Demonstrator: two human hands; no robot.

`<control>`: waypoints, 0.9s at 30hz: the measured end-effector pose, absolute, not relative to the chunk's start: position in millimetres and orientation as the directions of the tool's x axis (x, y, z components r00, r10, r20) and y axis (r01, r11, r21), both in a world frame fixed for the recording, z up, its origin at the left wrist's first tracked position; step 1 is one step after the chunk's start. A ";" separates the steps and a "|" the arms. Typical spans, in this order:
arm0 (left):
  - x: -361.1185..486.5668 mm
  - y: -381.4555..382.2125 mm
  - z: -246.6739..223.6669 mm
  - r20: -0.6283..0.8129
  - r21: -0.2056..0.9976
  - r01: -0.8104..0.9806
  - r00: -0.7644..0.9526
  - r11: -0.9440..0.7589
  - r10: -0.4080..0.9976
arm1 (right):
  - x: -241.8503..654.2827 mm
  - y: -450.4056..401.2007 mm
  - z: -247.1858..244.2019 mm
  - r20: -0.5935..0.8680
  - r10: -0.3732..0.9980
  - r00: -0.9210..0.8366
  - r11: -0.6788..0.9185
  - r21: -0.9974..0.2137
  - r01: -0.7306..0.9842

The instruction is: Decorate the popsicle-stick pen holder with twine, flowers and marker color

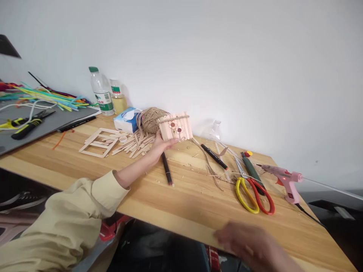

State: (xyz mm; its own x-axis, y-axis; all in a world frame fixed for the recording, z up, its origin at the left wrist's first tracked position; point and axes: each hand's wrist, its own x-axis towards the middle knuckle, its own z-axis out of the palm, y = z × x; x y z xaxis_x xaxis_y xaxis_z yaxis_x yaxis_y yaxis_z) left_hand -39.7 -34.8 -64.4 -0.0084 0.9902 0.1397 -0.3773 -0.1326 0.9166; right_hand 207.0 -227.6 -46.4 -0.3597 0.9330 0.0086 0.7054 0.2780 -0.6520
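Note:
My left hand (163,144) grips the lower left edge of a small popsicle-stick panel (181,132), raised above the table. Two flowers are drawn on its face, and a twine braid runs along its top. Behind the panel sits a ball of twine (150,119). Smeared by motion, my right hand (244,240) is over the table's front edge, and its fingers do not show clearly. Nearest to it are scissors (252,196) with one yellow and one red handle. A black marker (166,169) lies below my left hand, and another marker (214,156) is right of the panel.
Loose popsicle sticks (136,144) and a stick frame (99,143) lie on the left. Behind them stand a tissue pack (127,120) and a water bottle (101,94). Pliers (30,124) rest on a grey mat. On the right is a pink glue gun (283,179) with a cord.

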 end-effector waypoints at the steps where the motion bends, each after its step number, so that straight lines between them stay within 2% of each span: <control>1: -39.7 -34.9 -63.6 0.132 0.920 -0.371 -0.008 -0.125 0.991 | 207.2 -205.3 -31.7 0.043 0.935 -0.352 0.294 -0.647 0.703; 2: -40.1 -35.0 -62.9 0.124 0.924 -0.365 -0.007 -0.118 0.992 | 208.0 -181.6 -18.1 0.086 0.931 -0.354 0.330 -0.614 0.718; 3: -40.7 -35.0 -62.1 0.116 0.927 -0.359 -0.004 -0.110 0.993 | 209.7 -157.6 -6.4 0.143 0.951 -0.276 0.307 -0.568 0.763; 5: -42.5 -34.7 -60.8 0.104 0.933 -0.346 0.008 -0.095 0.995 | 216.6 -112.1 10.1 0.156 0.982 -0.109 0.174 -0.508 0.844; 7: -44.7 -34.1 -59.9 0.097 0.939 -0.336 0.032 -0.081 0.995 | 228.2 -74.6 16.3 0.162 0.986 -0.038 0.113 -0.482 0.869; 11: -46.6 -31.7 -61.7 0.097 0.942 -0.329 0.098 -0.060 0.990 | 257.3 -31.9 4.5 0.112 0.993 0.045 0.003 -0.398 0.918; 14: -43.7 -28.2 -67.2 0.110 0.945 -0.322 0.138 -0.061 0.984 | 273.6 -23.4 -10.7 0.086 0.994 0.072 -0.034 -0.378 0.925; 17: -38.0 -25.2 -73.3 0.105 0.953 -0.297 0.172 -0.050 0.979 | 283.4 -25.8 -16.6 0.114 0.984 0.134 -0.073 -0.426 0.902; 21: -29.9 -26.4 -74.8 0.061 0.967 -0.254 0.236 0.001 0.970 | 287.4 -36.6 -4.1 0.224 0.944 0.241 -0.068 -0.584 0.809; 24: -25.4 -31.3 -70.2 0.034 0.973 -0.231 0.275 0.032 0.961 | 272.8 -47.4 3.4 0.278 0.919 0.281 0.013 -0.732 0.681; 27: -22.5 -37.9 -65.7 0.034 0.974 -0.225 0.302 0.036 0.953 | 236.5 -61.0 -8.6 0.247 0.949 0.194 0.117 -0.851 0.513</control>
State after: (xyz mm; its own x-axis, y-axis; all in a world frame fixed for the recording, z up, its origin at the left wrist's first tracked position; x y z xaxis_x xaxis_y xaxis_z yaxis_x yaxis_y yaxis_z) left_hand -22.5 -37.9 -65.7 0.3022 0.9526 0.0341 -0.2246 0.0364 0.9738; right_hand 236.5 -61.0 -8.6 0.1936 0.9494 0.2475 0.5127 0.1171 -0.8506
